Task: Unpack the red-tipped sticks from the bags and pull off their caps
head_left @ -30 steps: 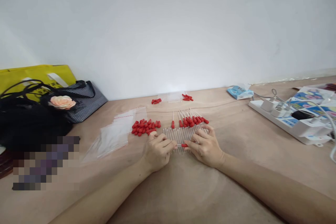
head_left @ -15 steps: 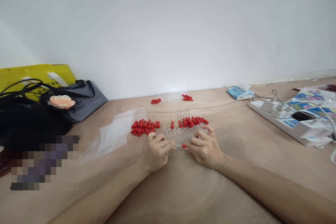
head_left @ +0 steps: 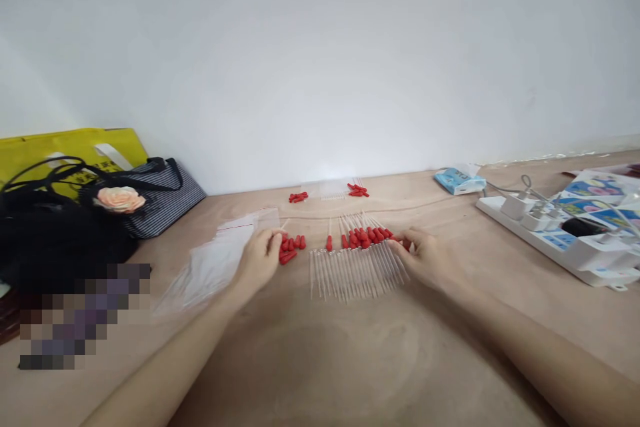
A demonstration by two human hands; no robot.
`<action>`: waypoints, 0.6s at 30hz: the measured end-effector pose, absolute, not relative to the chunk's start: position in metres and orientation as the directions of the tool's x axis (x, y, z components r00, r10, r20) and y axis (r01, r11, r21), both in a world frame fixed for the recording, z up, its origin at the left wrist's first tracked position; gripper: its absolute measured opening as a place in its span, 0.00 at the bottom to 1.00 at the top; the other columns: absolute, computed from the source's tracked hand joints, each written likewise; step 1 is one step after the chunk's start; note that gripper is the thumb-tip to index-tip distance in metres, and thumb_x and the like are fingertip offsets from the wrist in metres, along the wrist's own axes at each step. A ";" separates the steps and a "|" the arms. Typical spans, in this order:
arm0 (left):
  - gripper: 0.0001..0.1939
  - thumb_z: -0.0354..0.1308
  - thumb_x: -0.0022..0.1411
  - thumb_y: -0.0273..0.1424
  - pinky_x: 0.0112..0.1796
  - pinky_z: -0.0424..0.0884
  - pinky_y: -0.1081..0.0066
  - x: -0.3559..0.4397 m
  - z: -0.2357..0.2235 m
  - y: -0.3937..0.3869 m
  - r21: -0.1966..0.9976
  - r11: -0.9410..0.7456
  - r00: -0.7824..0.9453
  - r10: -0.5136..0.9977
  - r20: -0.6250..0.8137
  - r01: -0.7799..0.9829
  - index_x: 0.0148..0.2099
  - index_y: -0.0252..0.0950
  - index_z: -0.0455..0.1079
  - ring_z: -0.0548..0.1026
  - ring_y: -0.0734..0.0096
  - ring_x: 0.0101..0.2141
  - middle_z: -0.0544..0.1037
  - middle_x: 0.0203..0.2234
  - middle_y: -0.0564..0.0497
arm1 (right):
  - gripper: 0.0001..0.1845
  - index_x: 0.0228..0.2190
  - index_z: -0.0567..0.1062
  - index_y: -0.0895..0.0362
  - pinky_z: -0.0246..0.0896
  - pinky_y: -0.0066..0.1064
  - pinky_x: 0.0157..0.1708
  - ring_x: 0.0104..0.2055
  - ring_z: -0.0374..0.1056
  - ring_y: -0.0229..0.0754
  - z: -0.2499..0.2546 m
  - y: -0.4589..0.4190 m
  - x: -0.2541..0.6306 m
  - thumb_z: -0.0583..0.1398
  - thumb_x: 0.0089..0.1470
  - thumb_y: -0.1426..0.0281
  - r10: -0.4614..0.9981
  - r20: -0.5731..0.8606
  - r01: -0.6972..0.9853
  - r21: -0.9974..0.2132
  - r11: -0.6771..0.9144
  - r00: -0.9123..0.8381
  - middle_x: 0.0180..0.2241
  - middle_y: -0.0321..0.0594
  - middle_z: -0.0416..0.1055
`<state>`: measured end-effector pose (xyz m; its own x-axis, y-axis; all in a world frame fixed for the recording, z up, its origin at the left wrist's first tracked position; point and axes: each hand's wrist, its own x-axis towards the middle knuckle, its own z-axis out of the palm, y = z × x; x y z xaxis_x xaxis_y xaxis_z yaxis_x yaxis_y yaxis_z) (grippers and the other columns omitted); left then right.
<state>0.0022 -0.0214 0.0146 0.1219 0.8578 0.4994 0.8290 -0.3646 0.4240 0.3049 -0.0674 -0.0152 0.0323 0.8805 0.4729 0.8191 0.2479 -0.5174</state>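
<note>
My left hand (head_left: 263,255) has its fingers curled together at the pile of loose red rubber bulbs (head_left: 291,244), covering part of it. A thin pale line shows above its fingertips; I cannot make out what is in them. At the right end of a row of clear glass dropper tubes (head_left: 353,273), my right hand (head_left: 423,255) has thumb and fingers closed around a red rubber bulb (head_left: 408,246). Whether a tube is joined to that bulb is hidden. Just beyond the row lie several droppers (head_left: 364,236) with red bulbs, tubes pointing away from me.
Clear zip bags (head_left: 213,270) lie left of the bulbs. Against the wall are more tubes (head_left: 333,190) with red bulbs on either side. A tissue pack (head_left: 459,181) and a power strip (head_left: 533,227) with chargers sit right; bags (head_left: 165,197) stand left.
My hands were together over the tubes, with a red bulb at a glass tube. They have parted: left to the loose bulbs, right outward to the row's end.
</note>
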 end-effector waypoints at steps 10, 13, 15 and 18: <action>0.06 0.54 0.44 0.32 0.24 0.64 0.74 0.018 0.012 -0.035 0.672 -0.095 0.094 0.995 0.038 0.734 0.25 0.36 0.70 0.71 0.70 0.21 0.74 0.17 0.55 | 0.06 0.25 0.72 0.58 0.51 0.25 0.20 0.22 0.63 0.35 -0.020 -0.047 0.332 0.58 0.43 0.68 0.987 0.043 0.796 -0.598 -0.101 0.157 0.20 0.37 0.69; 0.05 0.54 0.42 0.28 0.24 0.64 0.73 0.029 0.004 -0.041 0.658 -0.072 0.110 0.994 -0.017 0.749 0.27 0.36 0.68 0.72 0.69 0.20 0.73 0.14 0.55 | 0.06 0.24 0.71 0.58 0.53 0.25 0.19 0.20 0.63 0.35 -0.028 -0.044 0.330 0.58 0.45 0.68 0.990 -0.036 0.729 -0.673 -0.126 0.137 0.19 0.36 0.69; 0.08 0.54 0.42 0.28 0.24 0.64 0.73 0.032 0.003 -0.040 0.648 -0.065 0.112 0.993 -0.032 0.759 0.29 0.36 0.68 0.72 0.68 0.20 0.73 0.13 0.56 | 0.07 0.24 0.71 0.58 0.54 0.25 0.19 0.19 0.63 0.34 -0.032 -0.043 0.327 0.57 0.47 0.67 0.990 -0.063 0.676 -0.724 -0.134 0.129 0.18 0.36 0.69; 0.09 0.54 0.43 0.29 0.24 0.65 0.73 0.033 0.003 -0.037 0.633 -0.072 0.119 0.992 -0.032 0.770 0.31 0.35 0.67 0.73 0.68 0.20 0.72 0.12 0.56 | 0.09 0.27 0.70 0.59 0.55 0.24 0.19 0.19 0.64 0.35 -0.036 -0.041 0.324 0.56 0.49 0.65 0.988 -0.021 0.632 -0.766 -0.115 0.155 0.20 0.38 0.69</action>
<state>0.0330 -0.0367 0.0035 0.1194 0.9923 -0.0317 0.7705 -0.0724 0.6333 0.3238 -0.0407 -0.0359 0.1553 0.9877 -0.0208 0.6319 -0.1155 -0.7664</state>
